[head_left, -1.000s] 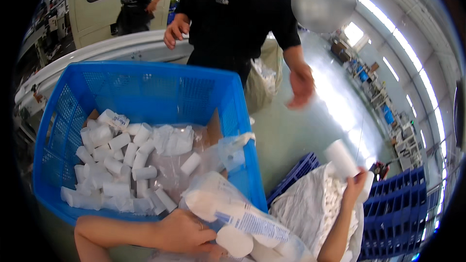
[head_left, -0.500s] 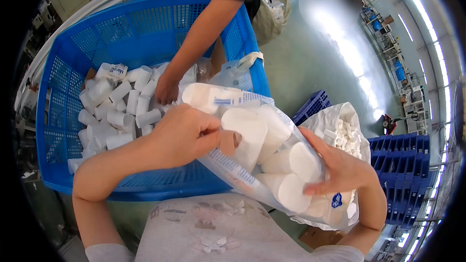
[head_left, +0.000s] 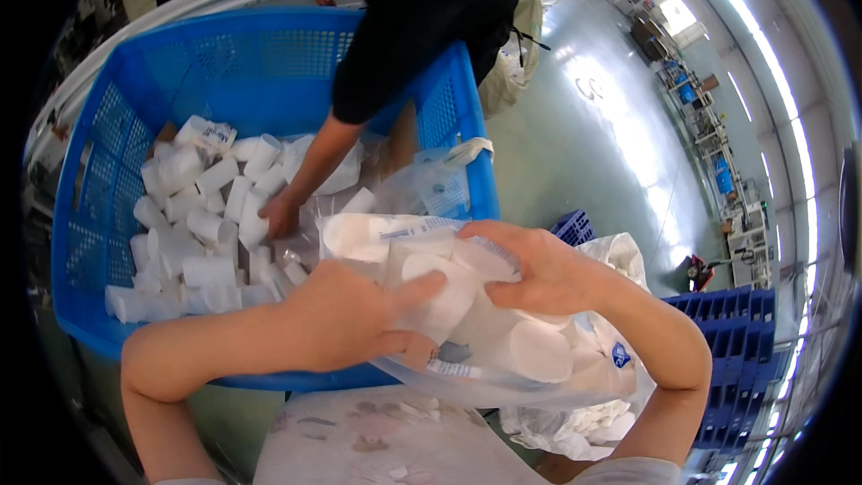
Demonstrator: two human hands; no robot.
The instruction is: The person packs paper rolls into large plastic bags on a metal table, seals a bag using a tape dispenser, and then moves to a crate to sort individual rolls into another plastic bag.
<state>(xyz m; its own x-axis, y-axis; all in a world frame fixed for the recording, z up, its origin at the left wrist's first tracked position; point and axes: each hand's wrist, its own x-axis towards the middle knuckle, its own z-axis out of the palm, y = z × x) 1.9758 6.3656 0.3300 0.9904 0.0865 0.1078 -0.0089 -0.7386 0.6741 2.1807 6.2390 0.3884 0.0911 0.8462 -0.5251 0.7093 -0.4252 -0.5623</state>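
Note:
A clear plastic bag (head_left: 467, 368) with blue print lies in front of me, filled with several white cylinders (head_left: 541, 350). My right hand (head_left: 539, 269) grips the bag's far side, thumb apart from the curled fingers, with a white cylinder beside them. Over the bag's left part is my left hand (head_left: 359, 319), blurred by motion. Its index finger points across a white cylinder, and its thumb, wrapped in a tan bandage (head_left: 415, 348), lies at the bag's near edge. Whether the left hand pinches anything is unclear.
A large blue basket (head_left: 242, 27) holds many loose white cylinders (head_left: 211, 271). A co-worker's hand (head_left: 280, 216) reaches into it from the far side. At right are a white sack (head_left: 620, 256) and stacked dark-blue crates (head_left: 732, 332).
My right hand has moved from the bag's right end to its far side, nearer my left hand. My left hand has shifted slightly nearer me. The co-worker leans further over the basket.

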